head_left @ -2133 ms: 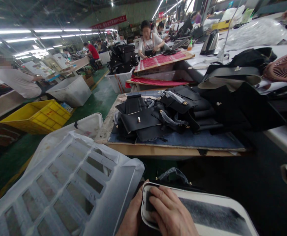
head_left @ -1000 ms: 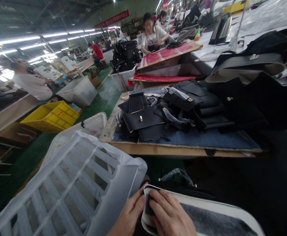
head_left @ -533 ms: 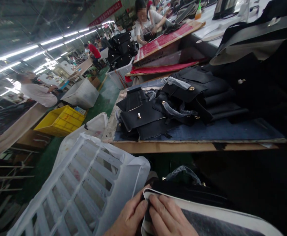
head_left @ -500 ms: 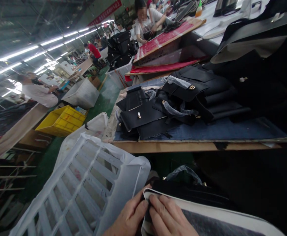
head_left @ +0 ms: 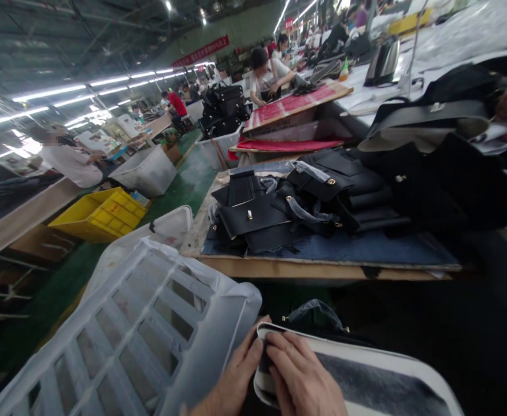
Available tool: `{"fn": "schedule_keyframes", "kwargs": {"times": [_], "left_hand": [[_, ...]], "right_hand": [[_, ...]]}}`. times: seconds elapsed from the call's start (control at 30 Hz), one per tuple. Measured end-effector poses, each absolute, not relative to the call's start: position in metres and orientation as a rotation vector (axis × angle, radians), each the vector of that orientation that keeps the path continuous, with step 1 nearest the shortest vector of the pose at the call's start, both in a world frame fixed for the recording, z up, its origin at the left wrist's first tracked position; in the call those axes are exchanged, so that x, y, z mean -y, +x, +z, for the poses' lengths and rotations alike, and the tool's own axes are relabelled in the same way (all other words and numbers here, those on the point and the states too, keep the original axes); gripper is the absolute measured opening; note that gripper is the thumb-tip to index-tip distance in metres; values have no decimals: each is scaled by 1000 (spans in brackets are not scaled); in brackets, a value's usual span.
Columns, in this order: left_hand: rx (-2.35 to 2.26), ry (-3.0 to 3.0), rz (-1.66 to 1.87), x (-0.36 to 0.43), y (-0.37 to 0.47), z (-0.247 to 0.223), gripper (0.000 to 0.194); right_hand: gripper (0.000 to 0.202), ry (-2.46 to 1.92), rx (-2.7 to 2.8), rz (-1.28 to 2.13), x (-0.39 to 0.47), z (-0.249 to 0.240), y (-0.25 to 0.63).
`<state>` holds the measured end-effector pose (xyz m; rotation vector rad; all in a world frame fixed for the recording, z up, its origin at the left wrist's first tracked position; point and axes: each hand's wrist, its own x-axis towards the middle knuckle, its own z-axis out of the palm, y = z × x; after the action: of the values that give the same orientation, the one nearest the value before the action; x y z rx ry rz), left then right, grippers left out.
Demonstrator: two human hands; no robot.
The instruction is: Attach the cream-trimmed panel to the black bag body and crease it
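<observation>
A dark panel with a pale border (head_left: 378, 375) lies at the lower right, its rounded left corner between my hands. My left hand (head_left: 233, 375) grips that corner from the left, thumb on the near side and fingers partly hidden behind it. The bent fingers of my right hand (head_left: 299, 367) press into the panel just inside the border. Behind the panel is a black bag with a plastic-wrapped handle (head_left: 316, 309); most of it is in shadow.
A slatted white plastic crate (head_left: 222, 312) stands close on the left. Ahead, black bags (head_left: 257, 211) are piled on a blue-topped table (head_left: 392, 252). A yellow crate (head_left: 106, 216) is at the left. People sit farther off, one in a red shirt (head_left: 176, 104).
The view has shifted, showing more of the tables at the right. Both hands remain at the panel's corner, and more of the panel's right end now shows.
</observation>
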<state>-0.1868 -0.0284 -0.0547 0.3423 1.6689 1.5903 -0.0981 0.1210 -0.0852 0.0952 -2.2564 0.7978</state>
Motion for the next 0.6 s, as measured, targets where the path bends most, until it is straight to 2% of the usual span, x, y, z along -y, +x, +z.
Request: {"fn": "schedule_keyframes", "kwargs": {"times": [0.17, 0.27, 0.33, 0.43, 0.53, 0.6], "left_hand": [[-944, 76, 1949, 29, -175, -81, 50], [-926, 162, 1979, 31, -175, -85, 41], [-1186, 236, 1970, 33, -176, -84, 40], [-1905, 454, 1814, 37, -172, -89, 39], [-2406, 782, 1651, 46, -164, -103, 35], [-2633, 1141, 1571, 53, -163, -114, 43]], "right_hand": [[26, 103, 2352, 872, -117, -71, -91], [26, 122, 2411, 801, -117, -72, -89], [26, 137, 2414, 759, -117, -74, -90], [29, 128, 2414, 785, -116, -75, -93], [30, 48, 2382, 927, -110, -74, -94], [27, -15, 2274, 1076, -104, -72, -94]]}}
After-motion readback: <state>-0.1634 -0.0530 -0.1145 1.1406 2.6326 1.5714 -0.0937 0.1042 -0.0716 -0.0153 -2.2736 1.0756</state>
